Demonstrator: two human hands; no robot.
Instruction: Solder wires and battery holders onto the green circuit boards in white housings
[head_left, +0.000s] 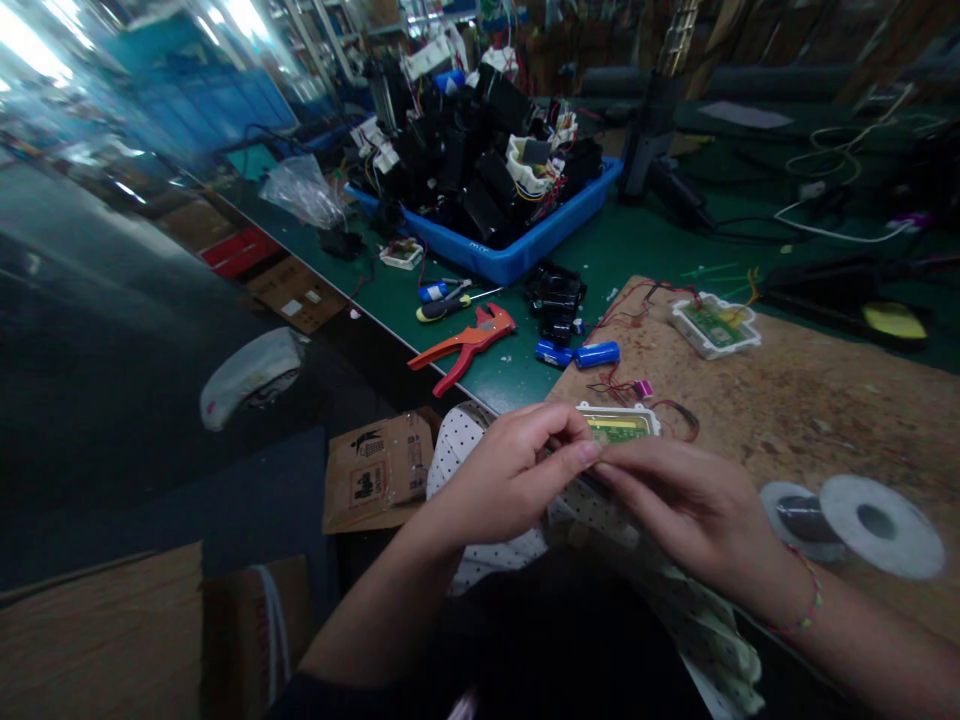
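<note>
My left hand (517, 470) and my right hand (682, 500) meet at the fingertips near the board's front edge. Both are closed in a pinch, and whatever lies between the fingers is too small to make out. Just beyond them sits a white-framed case with a green circuit board (621, 428), partly hidden by my fingers. Behind it are thin red wires with a pink connector (643, 389) and blue cylindrical cells (597, 354). A second white case with a circuit board (715, 325) rests farther back on the brown board (817, 410).
A blue tray (517, 262) heaped with black parts stands at the back. Orange-red cutters (472, 345) and a yellow-black screwdriver (442, 308) lie left of the cells. A wire spool (881, 525) is beside my right wrist. Cardboard boxes (382, 470) are below left.
</note>
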